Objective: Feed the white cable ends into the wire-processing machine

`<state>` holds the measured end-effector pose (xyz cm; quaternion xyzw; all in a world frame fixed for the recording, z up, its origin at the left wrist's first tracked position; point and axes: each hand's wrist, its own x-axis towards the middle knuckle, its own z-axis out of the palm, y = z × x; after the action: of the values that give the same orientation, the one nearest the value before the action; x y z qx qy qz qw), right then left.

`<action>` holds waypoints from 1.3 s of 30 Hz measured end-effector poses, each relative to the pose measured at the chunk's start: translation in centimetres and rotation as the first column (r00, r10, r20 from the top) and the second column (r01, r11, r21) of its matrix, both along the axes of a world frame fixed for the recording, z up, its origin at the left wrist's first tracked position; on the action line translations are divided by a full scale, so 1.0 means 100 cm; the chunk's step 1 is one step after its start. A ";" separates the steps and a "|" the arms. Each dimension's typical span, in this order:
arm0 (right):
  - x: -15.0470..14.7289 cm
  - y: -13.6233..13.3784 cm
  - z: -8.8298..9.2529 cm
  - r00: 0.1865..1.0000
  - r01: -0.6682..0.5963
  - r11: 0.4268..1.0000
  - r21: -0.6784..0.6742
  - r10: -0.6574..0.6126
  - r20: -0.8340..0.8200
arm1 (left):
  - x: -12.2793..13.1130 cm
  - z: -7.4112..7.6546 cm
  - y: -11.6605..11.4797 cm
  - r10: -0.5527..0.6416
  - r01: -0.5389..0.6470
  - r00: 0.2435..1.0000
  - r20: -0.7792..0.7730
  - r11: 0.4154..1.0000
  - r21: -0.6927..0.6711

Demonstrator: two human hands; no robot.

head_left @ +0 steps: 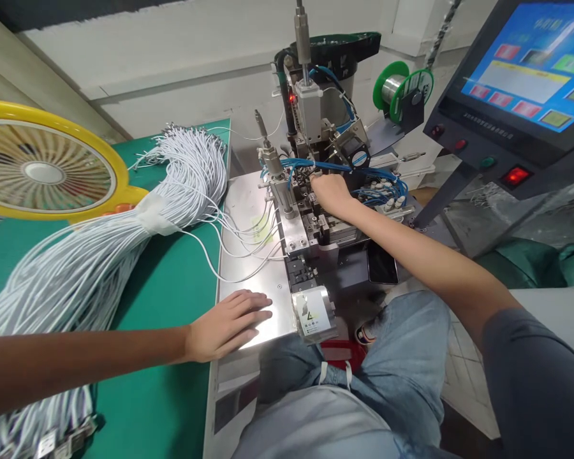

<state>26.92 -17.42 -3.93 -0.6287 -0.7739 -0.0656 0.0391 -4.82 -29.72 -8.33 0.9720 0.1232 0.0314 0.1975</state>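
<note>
My left hand point(229, 324) lies flat on the bare metal plate point(239, 271) of a bench machine, fingers stretched out and holding nothing. Reaching into the machine point(310, 223), my right hand point(332, 194) has its fingers curled together among the small fixtures under the blue air tubes point(316, 166). Whatever those fingertips hold or touch is hidden. Several loose white cables point(222, 245) run from the large tied bundle of white cables point(138, 223) across the plate toward the machine, left of my right hand.
A yellow fan point(119, 172) stands at the left over the green tabletop point(172, 306). A green wire spool point(399, 89) is mounted behind the machine. The control screen point(530, 64) hangs at the upper right. A phone-like dark object point(381, 264) lies below my right forearm.
</note>
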 end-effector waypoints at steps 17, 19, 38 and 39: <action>0.002 0.003 -0.006 0.990 0.076 0.997 0.020 -0.073 -0.121 | 0.001 0.002 0.003 -0.027 0.028 0.999 -0.036 0.999 0.016; 0.001 0.002 -0.006 0.992 0.063 0.998 0.015 -0.061 -0.111 | 0.001 0.003 0.003 -0.043 0.044 0.998 -0.042 0.999 0.022; 0.004 0.009 -0.009 0.969 0.077 0.996 -0.040 -0.084 -0.230 | -0.003 0.002 0.005 -0.070 0.074 0.990 -0.124 0.997 0.027; 0.005 0.010 -0.008 0.961 0.083 0.995 -0.059 -0.095 -0.260 | -0.004 0.001 0.005 -0.070 0.073 0.990 -0.126 0.997 0.023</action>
<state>27.38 -16.39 -4.78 -0.6668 -0.7341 0.0352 0.1234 -5.25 -29.20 -8.20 0.9785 0.1000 -0.0352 0.1770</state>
